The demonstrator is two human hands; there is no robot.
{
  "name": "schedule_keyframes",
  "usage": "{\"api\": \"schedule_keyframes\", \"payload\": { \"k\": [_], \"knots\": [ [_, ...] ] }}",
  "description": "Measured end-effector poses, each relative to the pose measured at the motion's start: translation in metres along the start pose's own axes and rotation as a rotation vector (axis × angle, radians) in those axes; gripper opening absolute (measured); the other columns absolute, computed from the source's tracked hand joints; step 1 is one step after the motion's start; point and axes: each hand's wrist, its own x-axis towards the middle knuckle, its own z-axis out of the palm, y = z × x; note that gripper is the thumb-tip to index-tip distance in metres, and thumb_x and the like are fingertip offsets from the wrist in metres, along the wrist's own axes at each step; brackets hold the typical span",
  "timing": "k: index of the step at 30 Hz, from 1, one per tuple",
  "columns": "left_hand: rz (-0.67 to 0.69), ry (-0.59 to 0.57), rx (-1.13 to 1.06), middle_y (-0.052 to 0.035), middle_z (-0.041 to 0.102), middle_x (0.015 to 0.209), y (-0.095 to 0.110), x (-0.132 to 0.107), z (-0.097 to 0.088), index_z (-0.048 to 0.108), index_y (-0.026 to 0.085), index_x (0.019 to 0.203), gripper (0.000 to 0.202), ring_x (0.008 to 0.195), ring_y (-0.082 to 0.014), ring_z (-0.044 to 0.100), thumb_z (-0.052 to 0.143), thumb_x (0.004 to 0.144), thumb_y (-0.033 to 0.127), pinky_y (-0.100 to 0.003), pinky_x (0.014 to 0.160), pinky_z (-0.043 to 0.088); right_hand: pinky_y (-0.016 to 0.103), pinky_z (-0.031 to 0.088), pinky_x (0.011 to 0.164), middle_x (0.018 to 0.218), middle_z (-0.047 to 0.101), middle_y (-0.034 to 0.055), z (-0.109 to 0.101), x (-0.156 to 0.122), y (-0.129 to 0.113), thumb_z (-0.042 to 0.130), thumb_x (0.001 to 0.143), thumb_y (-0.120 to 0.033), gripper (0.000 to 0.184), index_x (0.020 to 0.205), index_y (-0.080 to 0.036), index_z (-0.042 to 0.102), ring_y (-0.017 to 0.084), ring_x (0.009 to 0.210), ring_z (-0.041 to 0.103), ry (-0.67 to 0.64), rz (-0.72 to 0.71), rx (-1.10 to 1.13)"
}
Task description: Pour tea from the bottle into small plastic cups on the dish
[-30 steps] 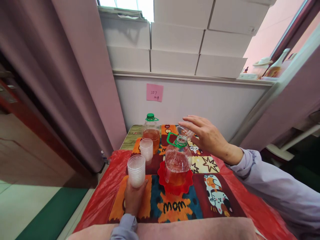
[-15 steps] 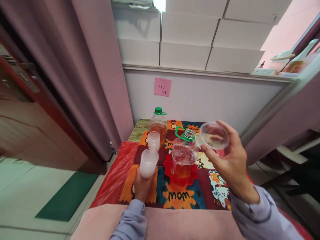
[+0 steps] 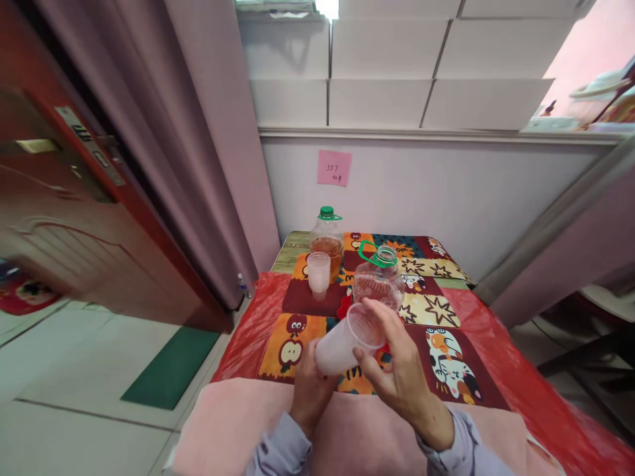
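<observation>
A stack of clear plastic cups [image 3: 337, 349] tilts toward the right, its open mouth facing up and right. My left hand [image 3: 311, 390] is wrapped round the stack's lower end. On either side of its rim are the thumb and fingers of my right hand [image 3: 404, 370], closed on the outermost cup. Just behind the cups stands an uncapped clear plastic jug [image 3: 380, 287] with a green handle, on a red scalloped mat [image 3: 343, 308] that is mostly hidden. Further back, another plastic cup or small stack [image 3: 318, 270] stands in front of a green-capped jug [image 3: 328, 248] of amber liquid.
A patterned cloth [image 3: 461, 370] covers the table, with red plastic sheeting [image 3: 536, 370] at the sides and a pink cloth [image 3: 238, 410] along the near edge. White boxes [image 3: 380, 102] are stacked behind. A brown door [image 3: 149, 251] stands at the left.
My right hand has brought its cup down and left onto the mouth of the stack. My left hand has moved right and tilted the stack. The view has shifted slightly.
</observation>
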Motion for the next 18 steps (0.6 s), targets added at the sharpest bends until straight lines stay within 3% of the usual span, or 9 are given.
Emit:
{"api": "schedule_keyframes", "payload": {
  "k": [5, 8, 11, 13, 16, 18],
  "knots": [
    [-0.04, -0.069, -0.092, -0.0101, 0.077, 0.104, 0.008, -0.013, 0.006, 0.068, 0.02, 0.109, 0.049, 0.092, -0.03, 0.075, 0.084, 0.074, 0.051, -0.043, 0.08, 0.06, 0.057, 0.051, 0.12, 0.165, 0.052, 0.018, 0.01, -0.039, 0.015, 0.035, 0.106, -0.074, 0.083, 0.171, -0.022, 0.032, 0.036, 0.151, 0.053, -0.076, -0.043, -0.016],
    [-0.104, -0.101, -0.102, -0.0105, 0.077, 0.104, 0.007, -0.018, 0.011, 0.066, 0.019, 0.111, 0.056, 0.09, -0.0298, 0.075, 0.087, 0.072, 0.053, -0.043, 0.079, 0.061, 0.054, 0.051, 0.121, 0.168, 0.05, 0.0167, 0.012, -0.047, 0.021, 0.032, 0.108, -0.072, 0.081, 0.172, -0.023, 0.028, 0.035, 0.153, 0.051, -0.094, 0.026, -0.011],
    [-0.154, -0.045, -0.128, -0.0111, 0.076, 0.11, 0.0, -0.013, 0.011, 0.06, 0.02, 0.121, 0.069, 0.094, -0.0293, 0.075, 0.089, 0.069, 0.053, -0.043, 0.081, 0.061, 0.056, 0.046, 0.125, 0.172, 0.043, 0.0163, 0.005, -0.046, 0.022, 0.034, 0.109, -0.069, 0.081, 0.174, -0.023, 0.021, 0.034, 0.158, 0.045, -0.084, 0.118, 0.032],
    [-0.182, 0.066, -0.136, -0.01, 0.076, 0.108, -0.008, 0.002, 0.005, 0.056, 0.021, 0.124, 0.072, 0.093, -0.0285, 0.074, 0.09, 0.068, 0.052, -0.042, 0.081, 0.061, 0.058, 0.044, 0.126, 0.174, 0.039, 0.0161, -0.004, -0.047, 0.024, 0.037, 0.109, -0.069, 0.082, 0.175, -0.024, 0.018, 0.035, 0.159, 0.043, -0.035, 0.166, 0.068],
    [-0.152, 0.309, -0.159, -0.0111, 0.074, 0.108, -0.025, 0.042, -0.009, 0.053, 0.022, 0.121, 0.066, 0.099, -0.0288, 0.073, 0.085, 0.07, 0.05, -0.043, 0.088, 0.06, 0.057, 0.049, 0.122, 0.169, 0.048, 0.0159, -0.021, -0.059, 0.033, 0.042, 0.109, -0.065, 0.081, 0.175, -0.026, 0.018, 0.034, 0.153, 0.052, 0.037, 0.227, 0.074],
    [-0.13, 0.352, -0.185, -0.0127, 0.073, 0.114, -0.038, 0.074, -0.017, 0.05, 0.022, 0.121, 0.059, 0.105, -0.0272, 0.073, 0.077, 0.076, 0.049, -0.042, 0.095, 0.058, 0.055, 0.054, 0.117, 0.166, 0.053, 0.0158, -0.032, -0.075, 0.044, 0.045, 0.108, -0.062, 0.079, 0.174, -0.026, 0.021, 0.034, 0.148, 0.058, 0.029, 0.258, 0.042]
  ]
}}
